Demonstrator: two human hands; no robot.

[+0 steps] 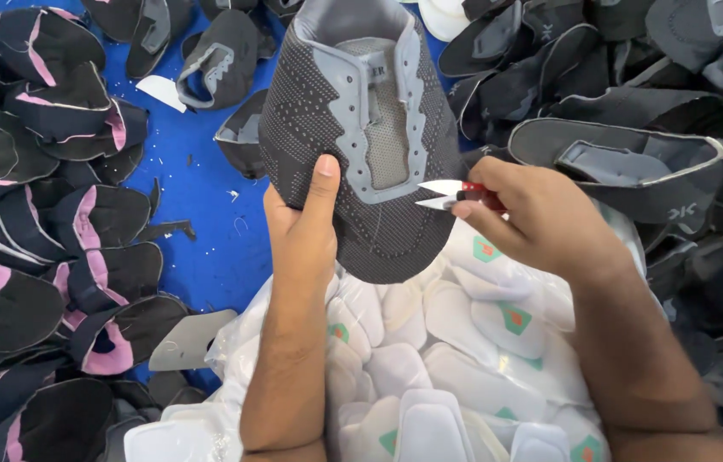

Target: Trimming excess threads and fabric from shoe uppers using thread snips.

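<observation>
Greys, pinks and blue around one knit shoe upper

The shoe upper (353, 128) is dark grey knit with a zigzag dotted pattern and pale grey eyelet trim; the snips (456, 197) are red with silver blades; the piled uppers (45, 214) are black and pink; the desk (207, 222) is bright blue; the white insoles (456, 342) bear green-and-orange marks.

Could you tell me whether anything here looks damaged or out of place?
Nothing stands out. The left hand holds an intact grey shoe upper, and the right hand holds small snips with open blades beside its edge.
</observation>
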